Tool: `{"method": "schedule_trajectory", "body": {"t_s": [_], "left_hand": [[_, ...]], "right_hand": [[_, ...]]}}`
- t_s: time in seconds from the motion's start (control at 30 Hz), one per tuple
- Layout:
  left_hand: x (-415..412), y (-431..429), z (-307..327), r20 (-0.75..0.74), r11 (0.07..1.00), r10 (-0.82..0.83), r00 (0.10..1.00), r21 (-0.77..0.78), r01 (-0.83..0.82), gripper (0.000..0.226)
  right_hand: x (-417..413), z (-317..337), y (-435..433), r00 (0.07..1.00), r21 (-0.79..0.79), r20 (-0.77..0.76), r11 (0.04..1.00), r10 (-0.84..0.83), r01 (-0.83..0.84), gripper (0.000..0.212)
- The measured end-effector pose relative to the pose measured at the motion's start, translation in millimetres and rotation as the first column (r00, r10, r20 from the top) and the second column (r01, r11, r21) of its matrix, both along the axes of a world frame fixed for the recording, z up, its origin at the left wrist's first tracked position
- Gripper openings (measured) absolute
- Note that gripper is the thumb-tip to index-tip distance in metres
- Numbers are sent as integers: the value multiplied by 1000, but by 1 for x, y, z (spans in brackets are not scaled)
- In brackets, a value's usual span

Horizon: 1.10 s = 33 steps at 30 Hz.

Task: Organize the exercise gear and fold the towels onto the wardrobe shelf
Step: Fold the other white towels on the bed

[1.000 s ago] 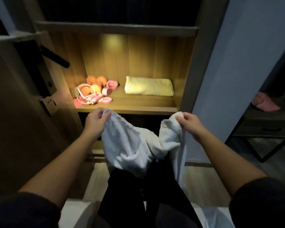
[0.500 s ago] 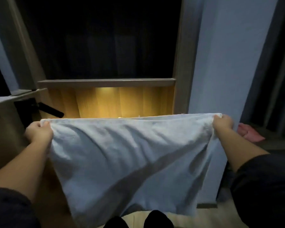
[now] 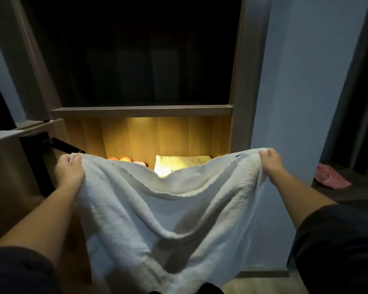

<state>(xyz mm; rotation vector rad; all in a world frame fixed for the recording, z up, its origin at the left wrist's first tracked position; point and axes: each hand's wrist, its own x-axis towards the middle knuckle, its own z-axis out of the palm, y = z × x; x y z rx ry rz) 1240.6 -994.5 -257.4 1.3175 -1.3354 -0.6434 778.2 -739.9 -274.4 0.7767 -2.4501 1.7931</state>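
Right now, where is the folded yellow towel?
The yellow towel lies in the lit wardrobe compartment, middle of the head view, right of the orange balls, showing just above the sagging edge of the white towel.

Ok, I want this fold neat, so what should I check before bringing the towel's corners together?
1. Left hand grips its corner of the white towel: ok.
2. Right hand grips the other corner: ok.
3. Top edge straight: not ok, it sags in the middle.
4. Free space on the shelf beside the yellow towel: cannot tell, the white towel hides it.
5. Lower edge hanging even: cannot tell, part runs out of view.
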Motion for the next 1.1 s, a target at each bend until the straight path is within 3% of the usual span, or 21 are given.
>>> {"method": "schedule_trajectory", "body": {"t_s": [0.1, 0.17, 0.27, 0.33, 0.5, 0.57, 0.6, 0.67, 0.77, 1.0, 1.1], "left_hand": [[-10, 1, 5, 46, 999, -41, 998, -21, 42, 24], [-22, 3, 11, 90, 999, -36, 995, -2, 36, 34], [-31, 1, 27, 81, 1000, 16, 997, 10, -17, 48], [-15, -11, 41, 43, 994, 109, 993, -8, -109, 48], [28, -35, 76, 73, 972, 232, 970, -57, -229, 39], [25, -31, 89, 78, 965, 262, 962, -25, -261, 37], [21, -30, 94, 44, 959, 283, 958, -3, -283, 38], [20, -29, 96, -9, 958, 284, 959, 37, -284, 40], [26, -30, 85, 28, 977, 214, 976, 21, -214, 43], [21, -13, 78, -79, 968, 217, 973, -112, -225, 37], [17, -10, 80, 42, 977, 193, 980, -105, -188, 37]], "right_hand": [[5, 3, -14, 999, 11, -6, 999, -33, 33, 28], [11, 10, -28, 1000, 4, 2, 1000, -17, 17, 20], [13, 30, -39, 998, 5, -60, 1000, -12, 12, 16], [0, 49, -29, 994, -10, -53, 995, -95, 94, 21], [-26, 96, 10, 962, 197, -122, 944, -245, 265, 42], [-20, 108, 14, 936, 270, -245, 909, -255, 318, 39], [-22, 109, 14, 930, 257, -264, 911, -256, 323, 32], [-24, 108, 20, 947, 127, -138, 943, -290, 308, 25], [-26, 99, 28, 943, 0, -15, 943, -333, 333, 32], [-17, 93, 30, 963, -192, -110, 956, -247, 223, 23], [-15, 95, 25, 975, -150, -135, 976, -179, 158, 24]]}}
